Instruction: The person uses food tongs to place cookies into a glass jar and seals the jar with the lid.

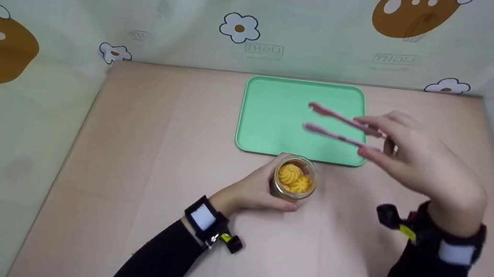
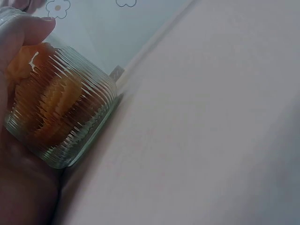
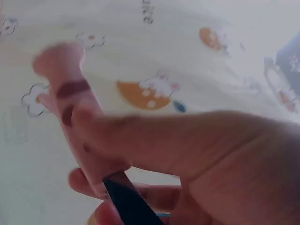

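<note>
Left hand (image 1: 254, 192) wrapped around ribbed glass jar (image 1: 293, 178) of yellow cookies (image 1: 294, 176), standing on bench (image 1: 138, 152) just before green tray (image 1: 279, 114). Right hand (image 1: 418, 158) pinching pink tongs (image 1: 333, 124), tips parted, above tray. "THOLI" faintly legible on curtain (image 1: 264, 49) behind tray.

Even soft light, faint shadows; wrist views blurred, edges warped.

left hand (image 1: 255, 192) around cookie jar (image 1: 294, 178) beside green tray (image 1: 270, 113), right hand (image 1: 422, 161) with pink tongs (image 1: 338, 126) above
</note>
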Demonstrator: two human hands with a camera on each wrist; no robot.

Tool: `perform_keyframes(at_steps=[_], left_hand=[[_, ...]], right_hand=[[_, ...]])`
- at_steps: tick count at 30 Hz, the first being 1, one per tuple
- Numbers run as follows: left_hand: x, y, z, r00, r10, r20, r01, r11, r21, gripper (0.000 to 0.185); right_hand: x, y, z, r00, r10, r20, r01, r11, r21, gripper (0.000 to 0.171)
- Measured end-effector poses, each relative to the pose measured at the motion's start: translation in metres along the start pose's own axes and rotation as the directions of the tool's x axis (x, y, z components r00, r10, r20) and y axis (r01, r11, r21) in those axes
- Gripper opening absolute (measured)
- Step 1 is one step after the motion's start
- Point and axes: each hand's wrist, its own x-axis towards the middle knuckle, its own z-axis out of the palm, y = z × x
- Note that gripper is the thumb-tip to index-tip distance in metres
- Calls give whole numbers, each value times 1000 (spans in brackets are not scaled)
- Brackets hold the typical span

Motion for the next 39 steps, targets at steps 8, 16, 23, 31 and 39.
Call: perform_keyframes(at_steps=[8,16,23,31,39], left_hand=[[0,1,0,1000,-2,5,2,1000,12,92],[1,2,-1,1000,8,10,-9,1000,14,94],[0,2,0,1000,3,9,-3,1000,3,92],[1,1,0,1000,10,4,-10,1000,25,93],[0,0,-1,1000,-3,0,3,1000,27,93]], right_hand=[[50,68,51,939,328,100,-335,940,69,61],[68,85,97,900,420,118,-427,903,45,62],[71,78,110,906,399,139,-401,916,-15,62],[68,83,101,897,420,139,-426,905,11,75],[31,113,50,730,668,144,-670,741,-38,92]])
